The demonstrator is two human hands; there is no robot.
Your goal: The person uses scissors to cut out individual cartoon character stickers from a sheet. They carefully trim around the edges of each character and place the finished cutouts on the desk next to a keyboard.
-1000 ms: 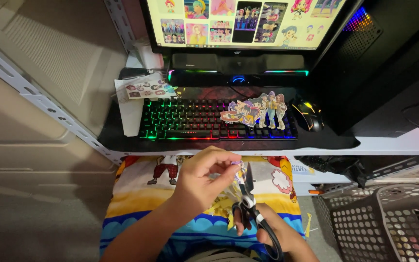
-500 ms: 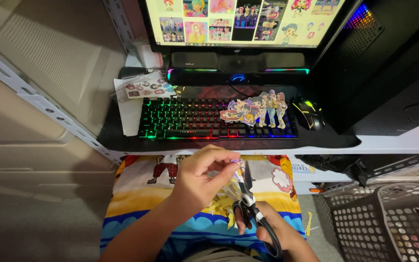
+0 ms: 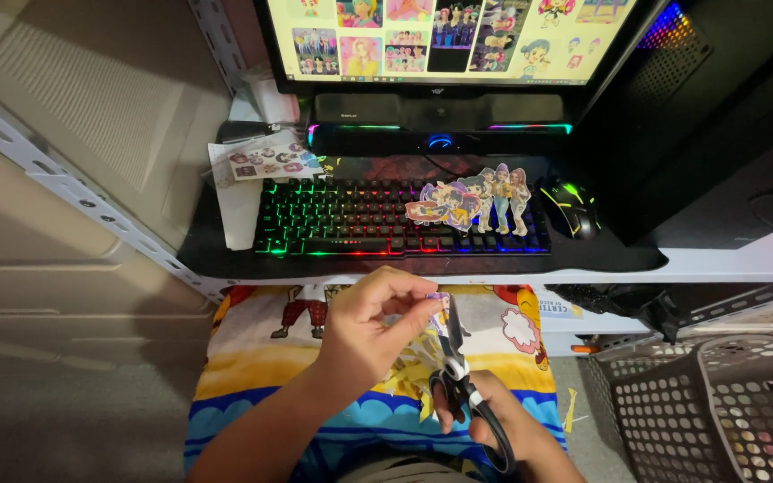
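My left hand (image 3: 370,329) pinches a small printed paper piece (image 3: 437,300) between thumb and fingers above my lap. My right hand (image 3: 505,427) grips black-handled scissors (image 3: 456,376), blades pointing up and touching the paper's edge. Yellow paper scraps (image 3: 415,368) lie on the colourful cartoon blanket (image 3: 270,358) under both hands. Several cut-out cartoon figures (image 3: 471,201) rest on the right part of the rainbow-lit keyboard (image 3: 351,219).
A monitor (image 3: 449,36) with cartoon pictures stands over a lit speaker bar (image 3: 440,121). A sticker sheet (image 3: 261,163) lies left of the keyboard, a glowing mouse (image 3: 570,206) to its right. A perforated grey basket (image 3: 726,411) stands at lower right, a metal shelf frame (image 3: 64,179) at left.
Both hands hold nearly the same pose; the scissors and paper have shifted only slightly in my lap.
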